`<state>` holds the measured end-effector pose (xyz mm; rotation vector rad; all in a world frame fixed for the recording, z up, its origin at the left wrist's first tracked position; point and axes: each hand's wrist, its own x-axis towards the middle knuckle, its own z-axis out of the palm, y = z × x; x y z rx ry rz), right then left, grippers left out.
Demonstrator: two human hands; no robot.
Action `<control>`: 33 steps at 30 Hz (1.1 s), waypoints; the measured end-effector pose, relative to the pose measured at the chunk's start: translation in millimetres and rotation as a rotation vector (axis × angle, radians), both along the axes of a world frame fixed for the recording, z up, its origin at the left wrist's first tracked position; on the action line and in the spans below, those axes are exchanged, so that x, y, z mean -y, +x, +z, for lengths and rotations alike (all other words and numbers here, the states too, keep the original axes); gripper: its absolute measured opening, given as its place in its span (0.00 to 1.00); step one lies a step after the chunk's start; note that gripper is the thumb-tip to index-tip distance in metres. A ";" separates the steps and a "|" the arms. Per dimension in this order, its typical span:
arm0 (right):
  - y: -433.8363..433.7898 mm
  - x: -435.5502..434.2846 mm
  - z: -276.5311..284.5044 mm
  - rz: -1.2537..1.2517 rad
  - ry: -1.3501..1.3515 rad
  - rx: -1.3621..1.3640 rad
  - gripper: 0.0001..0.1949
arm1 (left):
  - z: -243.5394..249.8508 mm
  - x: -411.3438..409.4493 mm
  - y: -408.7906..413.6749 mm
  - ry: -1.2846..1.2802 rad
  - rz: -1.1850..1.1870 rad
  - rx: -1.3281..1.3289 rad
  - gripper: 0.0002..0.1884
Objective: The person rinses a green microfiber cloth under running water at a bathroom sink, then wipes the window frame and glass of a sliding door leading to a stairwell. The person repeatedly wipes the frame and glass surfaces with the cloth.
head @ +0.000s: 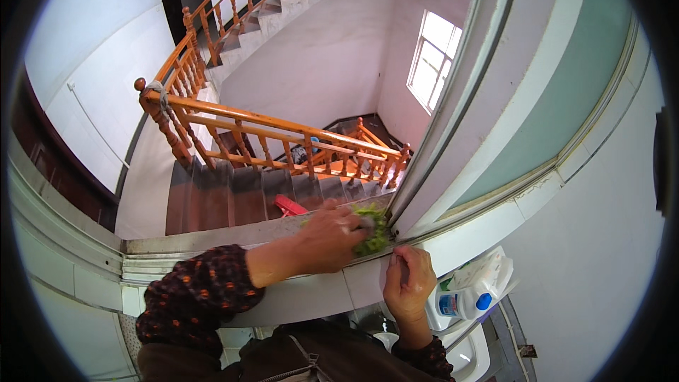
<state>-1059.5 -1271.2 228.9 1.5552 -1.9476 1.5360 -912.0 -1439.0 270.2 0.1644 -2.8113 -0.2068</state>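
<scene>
My left hand [331, 239], slightly blurred, reaches across the window sill and presses on a bright green, shaggy cleaning cloth [374, 231]. The cloth lies in the corner where the sill's outer ledge meets the upright window frame [451, 116]. Something greyish shows by the fingertips; what it is cannot be told. My right hand [408, 281] is curled at the inner edge of the white tiled sill [326, 294], its fingertips near the window track, with nothing visible in it.
Beyond the opening are a staircase with an orange wooden railing [276, 124] and a red plastic object [289, 205] by the ledge. A white bottle with a blue cap [464, 303] and a plastic-wrapped pack [480, 271] stand at lower right, above a white basin [472, 353].
</scene>
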 end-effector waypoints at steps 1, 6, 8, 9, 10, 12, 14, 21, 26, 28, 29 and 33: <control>-1.8 -2.0 -1.9 0.009 -0.020 0.024 0.13 | 2.3 4.8 11.6 -0.017 -0.016 -0.010 0.21; 0.7 -7.2 0.6 0.078 -0.145 0.220 0.08 | 17.4 14.4 28.3 0.321 0.018 0.019 0.18; 1.3 -8.2 -1.7 0.115 -0.190 0.334 0.08 | 15.4 -3.9 -0.9 0.248 0.000 -0.104 0.17; 1.3 -8.5 -1.6 0.115 -0.176 0.321 0.08 | 15.5 -9.4 -10.7 0.222 -0.021 -0.107 0.16; 1.7 -8.5 -1.1 0.118 -0.162 0.308 0.08 | 15.1 -13.5 -17.5 0.195 -0.041 -0.110 0.16; 1.4 -9.1 -0.7 0.110 -0.142 0.276 0.08 | 9.5 -16.4 -18.3 0.134 -0.071 -0.101 0.15; 0.5 -10.0 -1.1 0.091 -0.131 0.239 0.08 | 4.2 -10.2 -7.1 0.141 -0.122 -0.065 0.15; -1.4 -10.4 -7.3 0.070 -0.144 0.201 0.09 | 28.2 -0.5 29.2 0.306 -0.120 -0.058 0.17; 1.4 -7.7 -5.0 0.075 -0.160 0.194 0.09 | 11.9 -24.9 -21.1 0.119 -0.077 -0.137 0.18; 1.0 -9.7 -4.3 0.065 -0.132 0.211 0.09 | 11.4 -28.4 -18.4 0.096 -0.038 -0.086 0.18; 1.3 -10.3 -4.0 0.063 -0.117 0.219 0.09 | 10.4 -27.8 -11.8 0.105 -0.024 -0.052 0.18; -0.7 -15.4 -8.0 0.042 -0.127 0.253 0.10 | 16.6 -15.6 48.2 0.119 0.000 0.123 0.18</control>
